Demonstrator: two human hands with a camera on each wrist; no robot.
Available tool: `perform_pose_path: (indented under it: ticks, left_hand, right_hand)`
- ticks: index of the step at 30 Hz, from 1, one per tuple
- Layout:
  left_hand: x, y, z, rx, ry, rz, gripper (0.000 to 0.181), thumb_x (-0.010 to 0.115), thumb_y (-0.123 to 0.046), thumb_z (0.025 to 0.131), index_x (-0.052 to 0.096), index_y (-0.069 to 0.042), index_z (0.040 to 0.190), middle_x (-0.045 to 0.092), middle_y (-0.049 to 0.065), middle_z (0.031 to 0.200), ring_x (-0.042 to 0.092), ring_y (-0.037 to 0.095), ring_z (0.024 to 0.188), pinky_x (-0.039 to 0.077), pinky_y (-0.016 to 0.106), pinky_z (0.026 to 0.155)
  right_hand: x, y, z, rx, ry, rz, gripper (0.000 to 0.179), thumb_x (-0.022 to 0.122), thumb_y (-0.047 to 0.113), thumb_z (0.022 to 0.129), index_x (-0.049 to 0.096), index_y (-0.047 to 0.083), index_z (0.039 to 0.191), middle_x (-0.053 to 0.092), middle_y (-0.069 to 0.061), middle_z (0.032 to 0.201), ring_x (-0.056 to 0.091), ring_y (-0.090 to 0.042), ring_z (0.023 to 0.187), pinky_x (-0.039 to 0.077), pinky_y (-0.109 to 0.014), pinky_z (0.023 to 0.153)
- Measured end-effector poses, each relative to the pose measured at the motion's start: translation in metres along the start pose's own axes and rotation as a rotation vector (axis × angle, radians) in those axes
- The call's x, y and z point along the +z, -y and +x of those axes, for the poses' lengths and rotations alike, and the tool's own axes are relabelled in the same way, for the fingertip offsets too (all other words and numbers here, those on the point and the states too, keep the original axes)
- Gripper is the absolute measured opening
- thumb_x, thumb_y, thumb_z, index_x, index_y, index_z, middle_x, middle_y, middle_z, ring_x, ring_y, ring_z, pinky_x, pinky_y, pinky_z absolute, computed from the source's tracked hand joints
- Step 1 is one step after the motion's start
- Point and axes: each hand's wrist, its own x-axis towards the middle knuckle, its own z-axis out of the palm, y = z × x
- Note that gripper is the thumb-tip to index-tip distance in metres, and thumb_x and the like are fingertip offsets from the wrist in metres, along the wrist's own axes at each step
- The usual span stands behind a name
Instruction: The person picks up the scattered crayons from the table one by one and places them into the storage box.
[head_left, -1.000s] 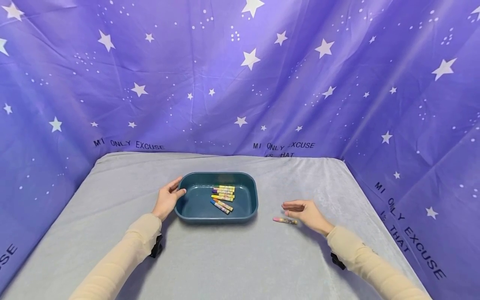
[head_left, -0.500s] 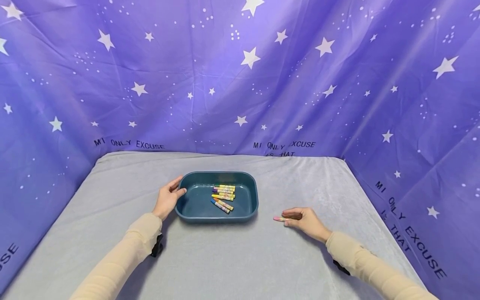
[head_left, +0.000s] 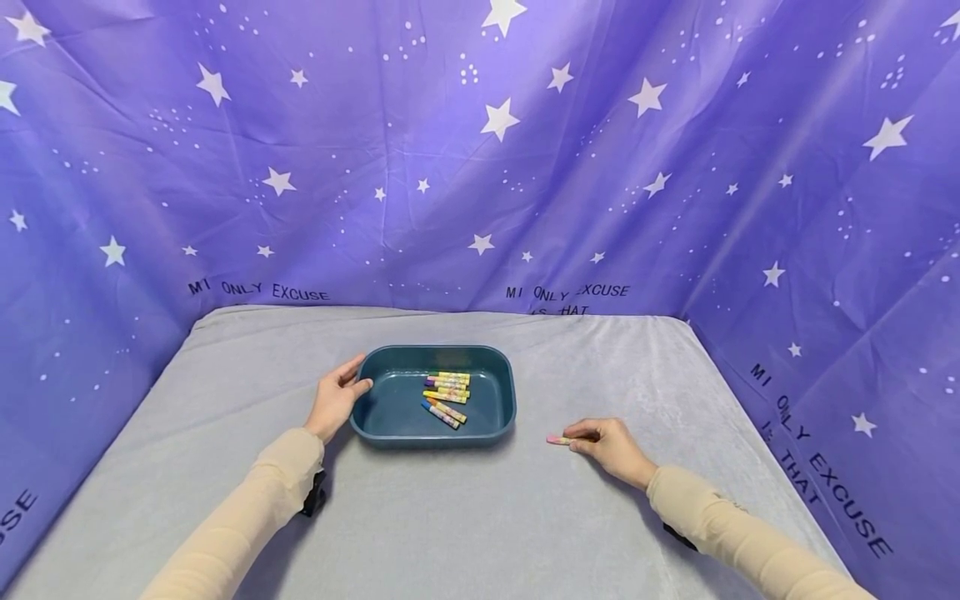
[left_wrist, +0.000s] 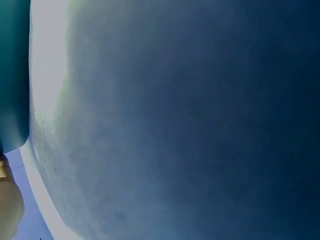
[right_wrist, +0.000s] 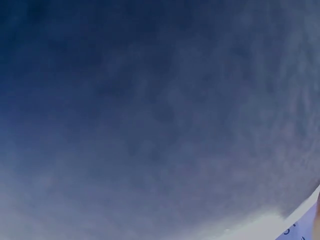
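Note:
A dark teal rectangular tub point(head_left: 397, 421) stands on the cloth-covered table in the head view. Its left end is gripped by my left hand point(head_left: 333, 402), thumb over the rim and fingers along the outside. Inside lie several crayons point(head_left: 448, 396) in patterned yellow wrappers, with blue, orange, yellow and purple tips. To the right of the tub, my right hand point(head_left: 611, 448) pinches a pink crayon point(head_left: 557, 440) between thumb and fingers, low over the cloth. The pink tip points left; most of its wrapper is hidden by the fingers. The left wrist view catches the tub's side point(left_wrist: 14, 75).
Grey plush cloth point(head_left: 420, 517) covers the table. Purple star-printed curtains point(head_left: 420, 150) hang along the back and both sides, meeting the table's far edge. Both wrist views show mostly dim cloth.
My right hand has come down onto the pink crayon and closed thumb and fingers on it. The left hand and the tub have stayed in place.

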Motion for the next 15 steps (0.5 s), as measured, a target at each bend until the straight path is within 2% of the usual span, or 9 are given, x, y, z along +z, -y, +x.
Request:
perform_pose_path:
  ticks: [11,15]
  left_hand:
    - [-0.0004,0.0021,-0.0008,-0.019,0.001,-0.001,0.056,0.056,-0.008,0.090,0.035,-0.011,0.142,0.041,0.016,0.141,0.043,0.025,0.127,0.040,0.033,0.101]
    - [0.0002,0.0014,0.0003,-0.013,0.007,0.001,0.056,0.056,-0.009,0.090,0.035,-0.010,0.142,0.040,0.016,0.141,0.043,0.025,0.127,0.040,0.034,0.101]
  right_hand:
    - [-0.0056,0.0022,0.0009,0.021,0.027,-0.048,0.018,0.071,0.015,0.078,0.073,0.011,0.095,0.071,-0.004,0.091,0.065,-0.010,0.079,0.053,-0.020,0.068]
    - [-0.0101,0.0098,0.0023,0.019,0.033,-0.045,0.018,0.071,0.014,0.079,0.072,0.009,0.096,0.071,-0.005,0.090,0.065,-0.009,0.079,0.053,-0.020,0.068]
